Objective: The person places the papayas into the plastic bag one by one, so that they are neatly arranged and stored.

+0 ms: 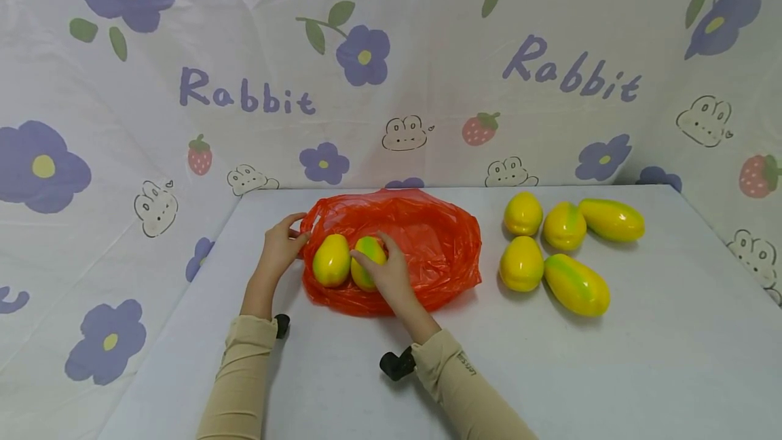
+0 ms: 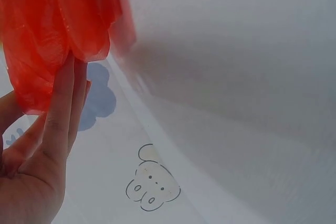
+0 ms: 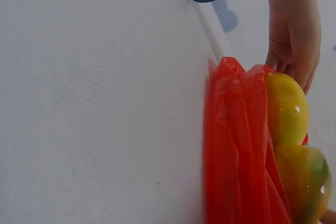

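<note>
A red plastic bag (image 1: 436, 250) lies spread open on the white table. My left hand (image 1: 282, 247) holds the bag's left edge, with its fingers along the film in the left wrist view. One glossy yellow papaya (image 1: 332, 262) sits inside the bag at the left. Beside it, a yellow-green papaya (image 1: 364, 276) is gripped between the thumb and fingers of my right hand (image 1: 396, 278). These two fruits stand side by side in the right wrist view, partly behind the bag's red film (image 3: 236, 145).
Several more papayas (image 1: 577, 284) lie grouped on the table to the right of the bag. Behind the white table (image 1: 611, 372) hangs a cloth (image 1: 427, 87) printed with flowers and rabbits. Black wrist devices (image 1: 397, 364) sit by both sleeves.
</note>
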Demonstrator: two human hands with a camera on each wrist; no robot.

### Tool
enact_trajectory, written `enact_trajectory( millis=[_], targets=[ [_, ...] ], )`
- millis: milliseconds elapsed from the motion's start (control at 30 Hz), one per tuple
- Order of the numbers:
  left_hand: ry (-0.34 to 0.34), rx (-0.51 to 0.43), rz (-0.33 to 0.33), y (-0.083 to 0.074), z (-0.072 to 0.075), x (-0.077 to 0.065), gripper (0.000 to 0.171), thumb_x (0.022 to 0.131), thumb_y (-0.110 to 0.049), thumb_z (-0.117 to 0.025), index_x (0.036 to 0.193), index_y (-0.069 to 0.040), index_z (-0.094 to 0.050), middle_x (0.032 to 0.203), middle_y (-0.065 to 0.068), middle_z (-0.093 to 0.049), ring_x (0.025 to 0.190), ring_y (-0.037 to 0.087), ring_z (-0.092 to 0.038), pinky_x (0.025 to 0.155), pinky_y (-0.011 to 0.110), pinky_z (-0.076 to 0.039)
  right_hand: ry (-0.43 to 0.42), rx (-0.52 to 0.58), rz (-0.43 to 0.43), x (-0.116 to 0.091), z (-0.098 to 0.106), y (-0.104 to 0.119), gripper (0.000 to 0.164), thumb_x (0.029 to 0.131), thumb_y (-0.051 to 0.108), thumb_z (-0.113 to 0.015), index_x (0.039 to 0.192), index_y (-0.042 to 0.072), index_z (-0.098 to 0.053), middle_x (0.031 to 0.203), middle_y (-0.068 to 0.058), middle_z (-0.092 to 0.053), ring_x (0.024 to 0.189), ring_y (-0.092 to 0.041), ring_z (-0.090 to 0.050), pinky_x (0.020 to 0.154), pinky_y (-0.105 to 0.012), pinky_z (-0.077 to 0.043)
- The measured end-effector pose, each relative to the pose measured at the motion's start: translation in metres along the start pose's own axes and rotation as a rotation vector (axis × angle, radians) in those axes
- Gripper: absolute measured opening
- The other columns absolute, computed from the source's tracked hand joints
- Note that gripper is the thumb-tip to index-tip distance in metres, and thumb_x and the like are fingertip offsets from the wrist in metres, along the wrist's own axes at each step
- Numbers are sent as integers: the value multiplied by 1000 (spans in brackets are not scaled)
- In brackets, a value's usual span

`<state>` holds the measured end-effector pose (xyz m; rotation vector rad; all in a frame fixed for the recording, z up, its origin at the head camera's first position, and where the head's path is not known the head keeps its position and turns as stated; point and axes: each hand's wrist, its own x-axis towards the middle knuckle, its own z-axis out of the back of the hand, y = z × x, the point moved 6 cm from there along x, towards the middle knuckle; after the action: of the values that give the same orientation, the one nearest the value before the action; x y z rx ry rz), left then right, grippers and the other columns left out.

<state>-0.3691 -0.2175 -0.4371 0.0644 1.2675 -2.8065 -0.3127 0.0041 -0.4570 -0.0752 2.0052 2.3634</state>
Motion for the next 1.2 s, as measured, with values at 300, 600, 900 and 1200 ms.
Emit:
enact_trajectory(
  millis=[300,600,900,1200],
  targets=[
    [2,1,-16,-2,-1,-2,51,98,-16,-55,148,-13,-40,119,25,-58,88,29,-65,74,31,-61,-10,-18,31,2,12,4,76,87,38,-71,150,14,-36,154,-11,-39,143,-33,-36,113,-52,-38],
    [0,4,-20,-1,0,-2,51,99,-16,-54,148,-13,-40,121,26,-58,91,30,-65,74,32,-61,-26,-13,48,3,29,12,76,86,37,-73,150,15,-37,154,-8,-40,143,-31,-36,114,-50,-38],
    [-7,11,-33,-2,-1,-1,51,99,-16,-54,147,-13,-41,119,25,-59,88,29,-66,75,30,-61,-37,-44,51,0,49,18,78,85,44,-72,150,20,-36,154,-5,-39,143,-28,-36,113,-50,-39],
    [-3,24,-23,-4,-1,-1,51,99,-16,-54,148,-13,-39,121,25,-58,94,30,-64,77,31,-61,-38,-32,97,-2,70,22,79,85,45,-71,150,19,-35,155,-5,-38,144,-28,-35,114,-50,-38]
  ],
)
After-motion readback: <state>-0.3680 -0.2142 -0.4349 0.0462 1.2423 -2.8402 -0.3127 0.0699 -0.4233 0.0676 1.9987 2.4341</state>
